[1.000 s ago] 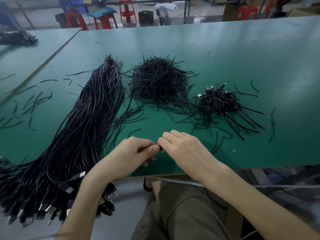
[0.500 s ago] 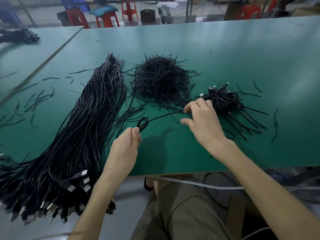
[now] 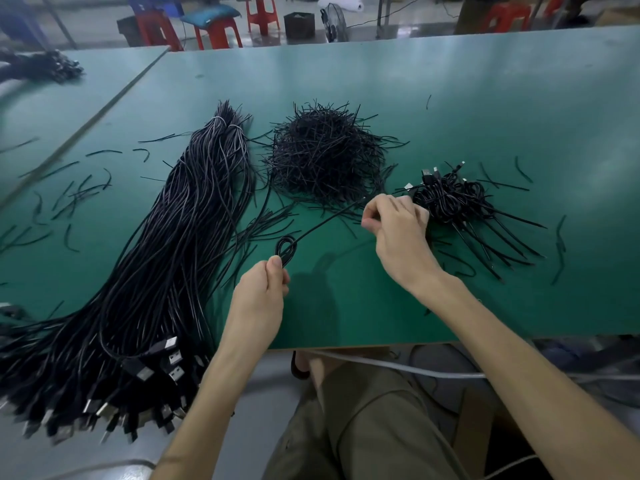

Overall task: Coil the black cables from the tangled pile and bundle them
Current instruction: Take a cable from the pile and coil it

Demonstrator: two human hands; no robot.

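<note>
Left hand [image 3: 261,292] pinches a small black cable coil [image 3: 286,250] over the green desk [image 3: 346,306].
Its fingers [image 3: 275,264] close on the coil's near end. Farther out, the right hand [image 3: 398,237] is curled, gripping the strand [image 3: 322,224] that leads from the coil, just beside the bundled cables [image 3: 450,200]. A second ago the hands met at the desk's near edge; now they are apart.
</note>
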